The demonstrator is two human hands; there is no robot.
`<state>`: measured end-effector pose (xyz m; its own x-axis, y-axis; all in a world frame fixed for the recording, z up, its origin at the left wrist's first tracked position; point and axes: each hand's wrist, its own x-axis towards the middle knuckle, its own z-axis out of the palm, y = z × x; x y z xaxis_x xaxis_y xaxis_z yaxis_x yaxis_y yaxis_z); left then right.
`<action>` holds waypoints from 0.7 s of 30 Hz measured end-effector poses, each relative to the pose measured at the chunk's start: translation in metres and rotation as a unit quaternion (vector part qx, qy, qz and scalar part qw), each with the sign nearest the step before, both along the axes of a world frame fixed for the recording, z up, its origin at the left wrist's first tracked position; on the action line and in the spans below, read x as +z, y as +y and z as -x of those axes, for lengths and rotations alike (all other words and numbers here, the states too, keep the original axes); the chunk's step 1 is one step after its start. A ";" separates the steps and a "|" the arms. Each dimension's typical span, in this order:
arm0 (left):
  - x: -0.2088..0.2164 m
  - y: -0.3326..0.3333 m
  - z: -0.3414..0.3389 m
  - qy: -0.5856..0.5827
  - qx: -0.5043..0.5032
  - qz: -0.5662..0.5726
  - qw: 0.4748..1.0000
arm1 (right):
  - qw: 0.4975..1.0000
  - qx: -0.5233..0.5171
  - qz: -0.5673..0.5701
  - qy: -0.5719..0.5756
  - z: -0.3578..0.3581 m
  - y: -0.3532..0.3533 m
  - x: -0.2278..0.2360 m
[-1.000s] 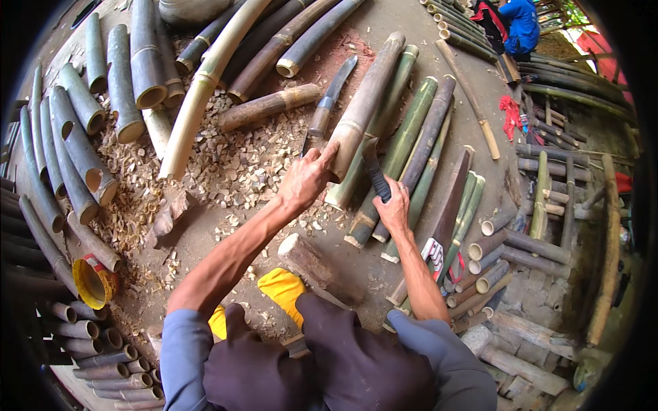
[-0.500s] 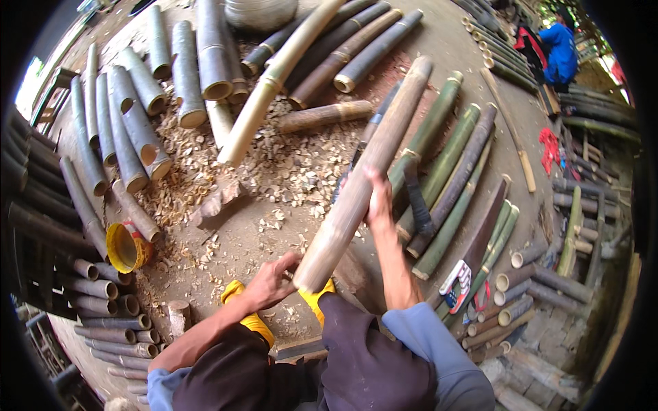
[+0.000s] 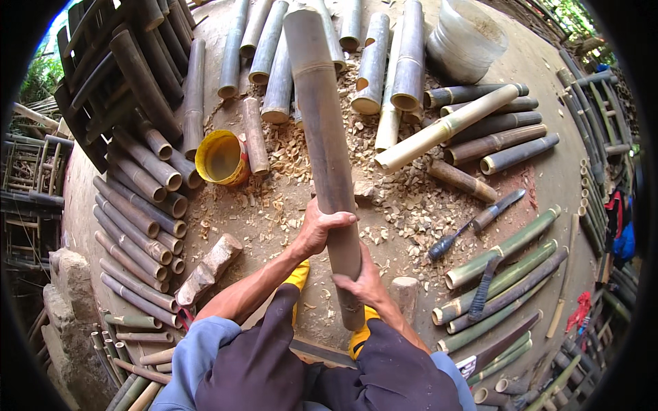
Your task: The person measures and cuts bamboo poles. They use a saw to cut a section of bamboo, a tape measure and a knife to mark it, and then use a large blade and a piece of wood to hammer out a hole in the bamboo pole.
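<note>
A long dark brown bamboo tube [image 3: 322,151] stands tilted in front of me, its far end up and away and its near end between my knees. My left hand [image 3: 319,229] is wrapped round its lower middle from the left, thumb across the front. Lower down, my right hand [image 3: 367,279] grips the same tube from the right side, near its lower end. Wood chips [image 3: 404,212] lie scattered on the ground beyond the tube. A knife with a dark handle [image 3: 444,246] rests among them to the right.
At the left, a yellow bucket [image 3: 223,157] stands beside stacked bamboo tubes [image 3: 137,212]. More tubes [image 3: 277,89] lie at the back, near a pale sack [image 3: 466,41]. Green bamboo lengths [image 3: 504,246] and a saw [image 3: 504,346] lie on the right. A short log [image 3: 404,294] is by my right knee.
The view has swung left. The bamboo tube has moved from leaning right to nearly upright, leaning slightly left. My left hand, earlier by its lower end, now grips it higher; my right hand holds lower.
</note>
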<state>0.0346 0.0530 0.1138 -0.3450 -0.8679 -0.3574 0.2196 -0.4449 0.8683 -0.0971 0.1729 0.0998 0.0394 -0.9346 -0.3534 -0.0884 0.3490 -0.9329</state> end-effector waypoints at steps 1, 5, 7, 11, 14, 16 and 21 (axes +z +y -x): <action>-0.005 0.001 -0.007 0.013 0.008 -0.014 1.000 | 0.998 0.020 -0.018 0.050 -0.011 0.001 -0.006; -0.023 -0.001 -0.020 0.007 0.064 -0.054 0.996 | 0.998 0.034 -0.024 0.057 -0.026 0.001 -0.036; -0.043 0.001 -0.037 0.013 0.040 -0.088 0.995 | 0.996 0.041 -0.051 0.068 -0.038 0.006 -0.032; -0.037 -0.012 -0.034 -0.012 0.050 -0.063 0.997 | 0.998 0.020 -0.010 0.062 -0.040 -0.003 -0.039; 0.003 -0.048 -0.023 -0.112 0.009 0.113 0.987 | 0.999 0.009 0.036 -0.027 -0.020 -0.017 -0.046; 0.046 -0.094 -0.019 -0.139 -0.042 0.193 0.970 | 0.995 -0.069 0.053 -0.057 0.006 -0.034 -0.044; 0.123 -0.144 -0.027 -0.380 -0.197 0.285 0.858 | 0.838 -0.137 0.391 0.355 0.051 -0.075 0.089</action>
<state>0.0617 -0.0907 0.2372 -0.5078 -0.8455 -0.1649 -0.5752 0.1903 0.7956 -0.1483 0.0980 0.1889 -0.1752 -0.8308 0.5283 -0.7341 -0.2473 -0.6324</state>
